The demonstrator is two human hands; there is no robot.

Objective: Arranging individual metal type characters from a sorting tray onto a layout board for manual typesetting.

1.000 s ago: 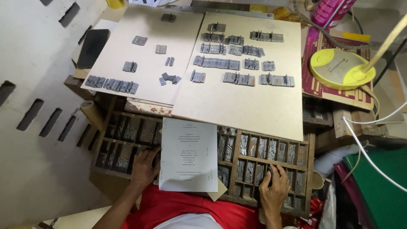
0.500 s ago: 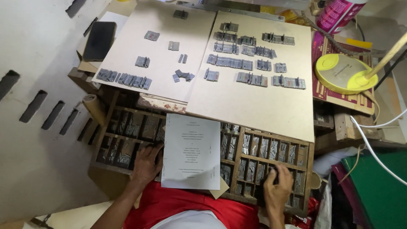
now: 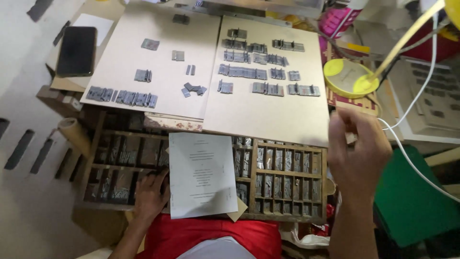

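Observation:
My left hand (image 3: 151, 194) lies flat on the lower left compartments of a wooden type case (image 3: 287, 172), fingers apart, next to a printed white sheet (image 3: 201, 175) that rests on the case. My right hand (image 3: 357, 153) is raised above the case's right edge. It is blurred with its fingers bunched, and I cannot tell whether it holds anything. Above the case lie two beige boards. The left board (image 3: 158, 91) carries scattered small grey metal type pieces (image 3: 127, 96). The right board (image 3: 278, 115) carries several rows of type pieces (image 3: 242, 72).
A black phone (image 3: 76, 50) lies at the far left beside the boards. A yellow lamp base (image 3: 347, 76) with a slanted arm and a white cable (image 3: 407, 144) sit on the right. A green object (image 3: 412, 201) is at lower right. A cardboard tube (image 3: 74, 134) sticks out left of the case.
My right hand has lifted off the case's lower right compartments and risen up to the right. The view has shifted closer. My left hand stays on the case.

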